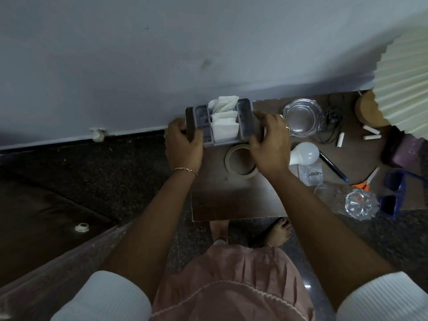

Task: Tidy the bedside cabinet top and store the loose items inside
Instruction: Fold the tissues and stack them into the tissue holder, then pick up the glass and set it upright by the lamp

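A grey tissue organiser box [243, 121] with white tissues [224, 119] in its middle slot sits at the back left corner of the brown cabinet top [234, 195]. My left hand [184, 142] grips its left end, fingers curled round the edge. At the right end, my right hand [269, 144] holds the box with curled fingers. A roll of tape [240, 162] lies just in front of the box, partly under my right hand.
Right of the box lie a glass ashtray [301, 120], a black cable [328, 126], a white bulb [303, 154], a black pen [333, 166], chalk pieces [340, 140], scissors [369, 179], blue sunglasses [393, 193], a clear glass [356, 202] and a pleated lamp shade [403, 84]. The wall stands close behind.
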Action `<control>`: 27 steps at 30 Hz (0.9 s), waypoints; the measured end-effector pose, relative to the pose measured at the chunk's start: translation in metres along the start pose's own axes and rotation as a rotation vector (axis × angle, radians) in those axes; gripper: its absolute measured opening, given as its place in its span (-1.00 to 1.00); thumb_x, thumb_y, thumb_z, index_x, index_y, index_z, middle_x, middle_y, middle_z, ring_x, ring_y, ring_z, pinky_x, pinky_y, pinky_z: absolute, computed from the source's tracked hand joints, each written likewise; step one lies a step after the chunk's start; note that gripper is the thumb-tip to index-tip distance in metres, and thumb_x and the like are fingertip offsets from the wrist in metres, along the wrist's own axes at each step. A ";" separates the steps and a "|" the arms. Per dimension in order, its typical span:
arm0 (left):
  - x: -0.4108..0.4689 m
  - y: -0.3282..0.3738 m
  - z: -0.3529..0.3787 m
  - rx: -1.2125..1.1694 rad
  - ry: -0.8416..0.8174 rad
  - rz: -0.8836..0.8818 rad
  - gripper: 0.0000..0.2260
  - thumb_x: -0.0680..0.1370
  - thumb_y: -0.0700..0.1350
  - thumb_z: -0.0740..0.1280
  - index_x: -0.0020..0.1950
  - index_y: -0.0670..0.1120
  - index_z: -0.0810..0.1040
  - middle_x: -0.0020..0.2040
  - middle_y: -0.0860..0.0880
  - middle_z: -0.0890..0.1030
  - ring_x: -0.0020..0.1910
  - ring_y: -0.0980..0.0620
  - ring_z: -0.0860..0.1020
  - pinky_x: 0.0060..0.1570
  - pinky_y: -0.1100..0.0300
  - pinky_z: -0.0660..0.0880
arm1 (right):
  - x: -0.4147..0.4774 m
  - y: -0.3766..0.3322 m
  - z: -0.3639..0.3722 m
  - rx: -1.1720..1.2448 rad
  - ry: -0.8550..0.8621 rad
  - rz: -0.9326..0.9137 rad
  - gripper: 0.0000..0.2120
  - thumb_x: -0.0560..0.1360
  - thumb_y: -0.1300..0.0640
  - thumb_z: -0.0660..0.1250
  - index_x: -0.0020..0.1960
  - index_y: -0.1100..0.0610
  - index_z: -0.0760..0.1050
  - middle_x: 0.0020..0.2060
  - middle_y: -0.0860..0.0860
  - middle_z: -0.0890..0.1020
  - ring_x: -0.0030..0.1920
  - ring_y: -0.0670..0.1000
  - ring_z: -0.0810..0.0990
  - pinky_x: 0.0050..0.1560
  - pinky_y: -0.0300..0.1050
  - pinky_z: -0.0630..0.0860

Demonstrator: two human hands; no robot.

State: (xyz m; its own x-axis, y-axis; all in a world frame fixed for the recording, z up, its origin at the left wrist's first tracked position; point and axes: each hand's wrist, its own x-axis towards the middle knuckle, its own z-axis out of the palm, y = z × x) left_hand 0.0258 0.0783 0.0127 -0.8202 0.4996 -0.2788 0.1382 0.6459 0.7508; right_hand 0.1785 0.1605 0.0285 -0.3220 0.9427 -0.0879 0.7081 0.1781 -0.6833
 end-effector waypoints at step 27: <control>-0.009 -0.025 0.011 -0.179 -0.117 -0.226 -0.64 0.60 -0.03 0.16 0.35 -0.14 0.38 0.22 -0.20 0.55 0.16 -0.19 0.53 0.18 0.02 0.48 | -0.043 0.022 0.008 0.148 -0.095 0.232 -0.55 0.44 0.30 0.25 0.32 0.14 0.45 0.19 0.07 0.57 0.14 0.08 0.56 0.20 0.05 0.51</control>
State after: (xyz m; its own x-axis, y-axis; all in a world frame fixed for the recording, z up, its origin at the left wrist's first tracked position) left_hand 0.0356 0.0642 -0.0098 -0.7478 0.4245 -0.5105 -0.1490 0.6420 0.7521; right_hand 0.2030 0.1219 0.0111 -0.2248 0.9214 -0.3171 0.6725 -0.0888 -0.7348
